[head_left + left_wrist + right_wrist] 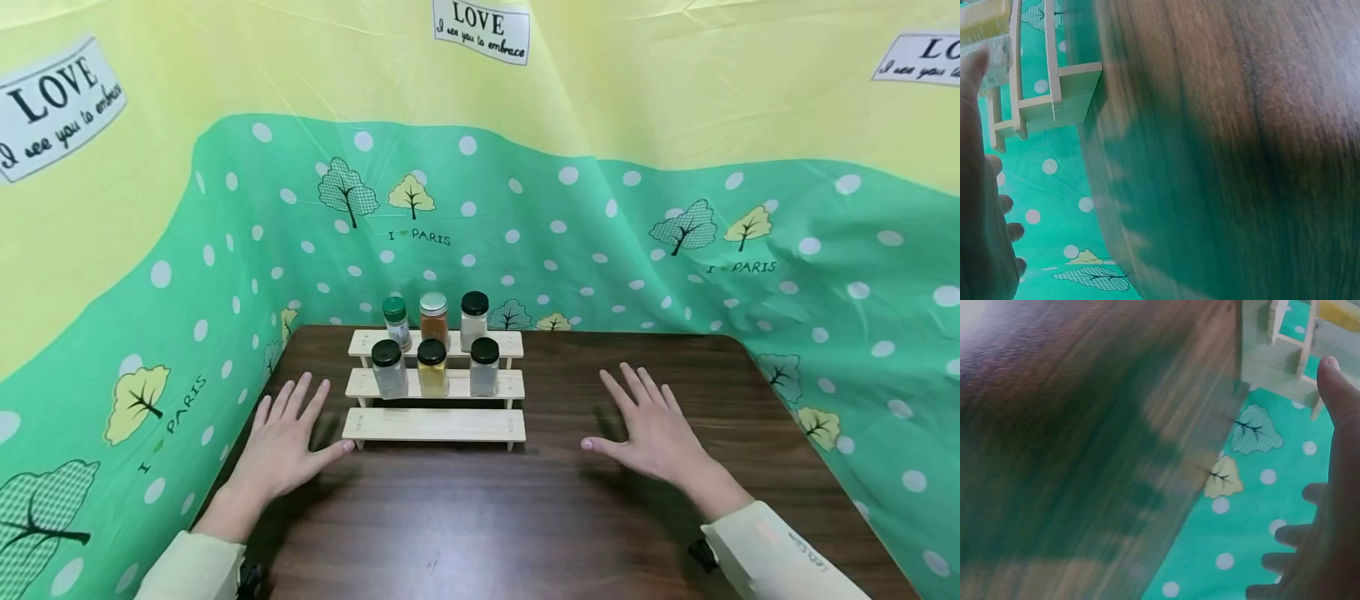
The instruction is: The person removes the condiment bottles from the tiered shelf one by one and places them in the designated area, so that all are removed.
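A three-tier wooden rack stands toward the back left of the table. Its top tier bears a green-capped jar, a silver-lidded jar of reddish-brown spice and a black-lidded jar. On the middle tier are three more black-lidded jars, the centre one with yellow contents; the bottom tier bears nothing. My left hand is left of the rack, fingers spread, thumb near the bottom tier. My right hand is spread farther off on the rack's right. Both hold nothing.
The dark wood-grain table extends in front of the rack and to its right. A green and yellow printed cloth hangs around the back and sides, close to the table's edges.
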Tool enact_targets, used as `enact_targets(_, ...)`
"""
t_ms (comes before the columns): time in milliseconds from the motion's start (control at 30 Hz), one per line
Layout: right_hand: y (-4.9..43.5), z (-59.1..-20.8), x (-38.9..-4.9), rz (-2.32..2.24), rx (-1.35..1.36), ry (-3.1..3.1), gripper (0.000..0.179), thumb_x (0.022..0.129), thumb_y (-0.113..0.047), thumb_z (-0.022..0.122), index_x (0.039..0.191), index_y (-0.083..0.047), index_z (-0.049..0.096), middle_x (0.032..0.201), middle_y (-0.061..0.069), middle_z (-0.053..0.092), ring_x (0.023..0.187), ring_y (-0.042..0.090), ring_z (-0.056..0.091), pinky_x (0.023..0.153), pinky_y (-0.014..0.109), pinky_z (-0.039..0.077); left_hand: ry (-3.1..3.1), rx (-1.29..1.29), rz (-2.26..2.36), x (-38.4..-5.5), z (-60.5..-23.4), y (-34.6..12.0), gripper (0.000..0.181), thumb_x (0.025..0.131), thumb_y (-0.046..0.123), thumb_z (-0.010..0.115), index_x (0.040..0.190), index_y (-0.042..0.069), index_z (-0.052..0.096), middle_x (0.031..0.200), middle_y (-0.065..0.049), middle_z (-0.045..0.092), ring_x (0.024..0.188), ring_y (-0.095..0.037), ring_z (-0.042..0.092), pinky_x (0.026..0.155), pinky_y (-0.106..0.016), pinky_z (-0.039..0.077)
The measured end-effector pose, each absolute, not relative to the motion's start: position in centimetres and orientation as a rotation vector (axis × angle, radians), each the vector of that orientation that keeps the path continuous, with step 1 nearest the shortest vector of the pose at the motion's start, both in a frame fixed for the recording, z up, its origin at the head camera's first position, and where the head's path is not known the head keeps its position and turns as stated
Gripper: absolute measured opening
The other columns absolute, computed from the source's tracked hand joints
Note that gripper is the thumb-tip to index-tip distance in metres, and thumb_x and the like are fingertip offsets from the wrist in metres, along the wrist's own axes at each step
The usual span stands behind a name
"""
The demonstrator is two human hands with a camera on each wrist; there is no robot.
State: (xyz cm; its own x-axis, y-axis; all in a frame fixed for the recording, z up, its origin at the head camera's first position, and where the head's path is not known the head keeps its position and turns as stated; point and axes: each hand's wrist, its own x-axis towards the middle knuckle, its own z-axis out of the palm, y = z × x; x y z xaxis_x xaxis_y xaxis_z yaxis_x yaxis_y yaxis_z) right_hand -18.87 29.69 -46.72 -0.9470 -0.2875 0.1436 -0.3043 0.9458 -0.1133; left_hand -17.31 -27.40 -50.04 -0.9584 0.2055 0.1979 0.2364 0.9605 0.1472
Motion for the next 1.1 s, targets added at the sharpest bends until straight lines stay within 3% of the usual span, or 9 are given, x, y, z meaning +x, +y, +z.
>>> enact_targets(167,29.0,-45.1,-19.1,0.255,0.49,-2.955,0.116,0.073,-0.092,0.057,0.158,-0.015,0.039,0.16,0.02,0.038,0.143,0.045,0.041,0.106,0.068,0.042,-2.908,-0.27,-0.373,-17.4,-49.9,-27.2,0.106,0.088,0.08,0.055,0.164,0.013,0.024,0.16,-0.023,0.034,0.14,-0.049,0.038,0.106,-0.072,0.034)
enact_targets(300,28.1,-43.4,-19.2,0.316,0.501,-2.947,0.111,0.073,-0.093,0.055,0.151,-0.015,0.049,0.153,0.015,0.049,0.133,0.04,0.053,0.089,0.064,0.054,-2.926,-0.205,-0.526,-17.4,-49.7,-26.9,0.098,0.091,0.075,0.055,0.159,0.007,0.036,0.151,-0.025,0.044,0.134,-0.049,0.046,0.101,-0.072,0.04)
enact_targets(467,26.6,-41.5,-19.9,0.41,0.527,-2.947,0.106,0.073,-0.092,0.058,0.148,-0.016,0.053,0.148,0.009,0.055,0.13,0.035,0.057,0.091,0.062,0.054,-2.947,-0.169,-0.78,-17.5,-49.5,-26.6,0.078,0.096,0.061,0.061,0.149,0.004,0.05,0.141,-0.022,0.056,0.126,-0.044,0.056,0.099,-0.064,0.048)
enact_targets(667,24.6,-40.4,-21.2,0.562,0.575,-2.961,0.096,0.076,-0.082,0.068,0.146,-0.017,0.055,0.147,0.008,0.057,0.132,0.034,0.056,0.101,0.059,0.05,-2.933,-0.188,-1.134,-18.2,-50.1,-26.8,0.059,0.1,0.041,0.066,0.143,0.002,0.056,0.129,-0.019,0.066,0.112,-0.035,0.066,0.091,-0.052,0.056)
enact_targets(900,22.2,-40.4,-22.9,0.748,0.631,-2.93,0.08,0.08,-0.061,0.081,0.142,-0.016,0.058,0.136,0.006,0.064,0.126,0.03,0.06,0.102,0.053,0.051,-2.903,-0.107,-1.457,-19.0,-50.5,-26.3,0.053,0.102,0.031,0.065,0.142,-0.003,0.055,0.122,-0.018,0.067,0.107,-0.029,0.068,0.082,-0.036,0.057)
enact_targets(1100,20.3,-41.0,-24.1,0.976,0.661,-2.872,0.072,0.082,-0.048,0.085,0.139,-0.012,0.06,0.126,0.006,0.068,0.116,0.025,0.064,0.097,0.047,0.053,-2.826,0.006,-1.738,-19.2,-50.8,-26.1,0.055,0.1,0.024,0.067,0.143,-0.008,0.052,0.12,-0.021,0.063,0.093,-0.025,0.066,0.074,-0.036,0.06)
